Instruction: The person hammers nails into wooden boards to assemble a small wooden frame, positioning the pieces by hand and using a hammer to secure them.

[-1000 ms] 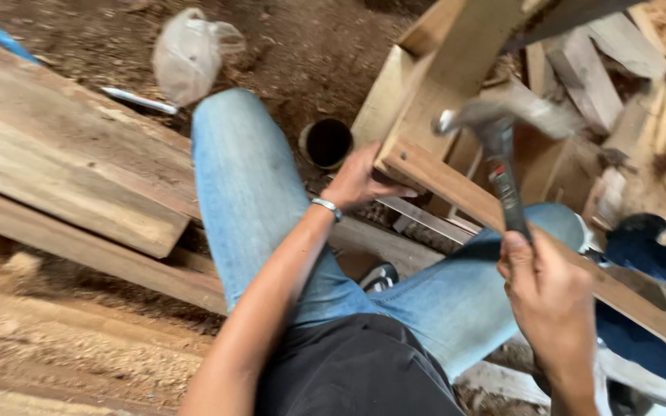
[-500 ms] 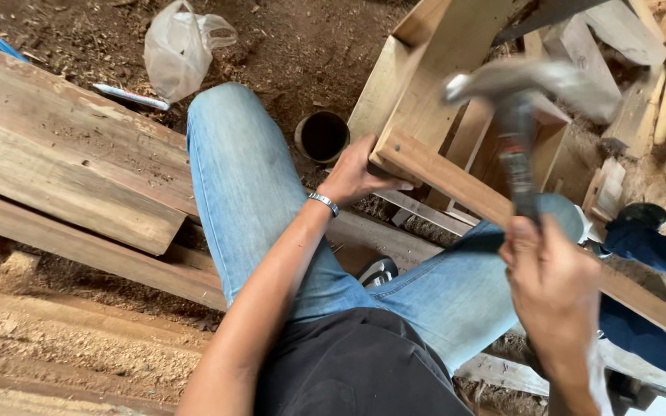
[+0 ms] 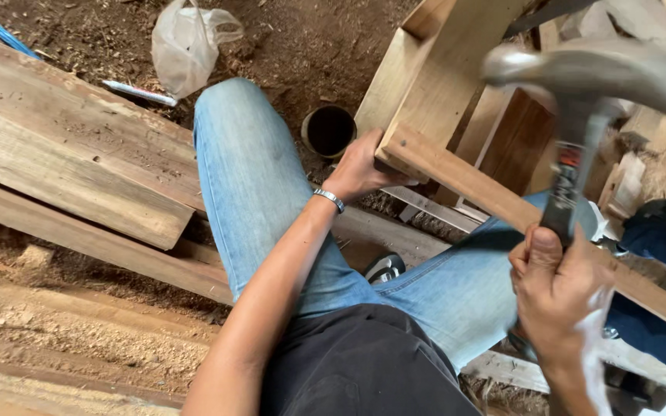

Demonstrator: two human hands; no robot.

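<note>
My right hand (image 3: 560,296) grips the handle of a metal claw hammer (image 3: 587,100), raised high and blurred close to the camera. My left hand (image 3: 360,169) holds the end of a wooden batten (image 3: 464,181) that runs diagonally across my right knee. That batten meets a pale wooden frame (image 3: 441,69) standing behind it. I sit in blue jeans with both legs spread, and a silver bracelet is on my left wrist.
Weathered planks (image 3: 71,162) lie stacked on the left over sawdust-covered ground. A crumpled plastic bag (image 3: 186,50) and a pen-like stick (image 3: 140,92) lie beyond my left knee. A dark round can (image 3: 329,131) sits by the frame. Wood offcuts pile up at the right.
The hammer has swung upward toward the camera and now looks larger and blurred. My left hand stays on the batten's end.
</note>
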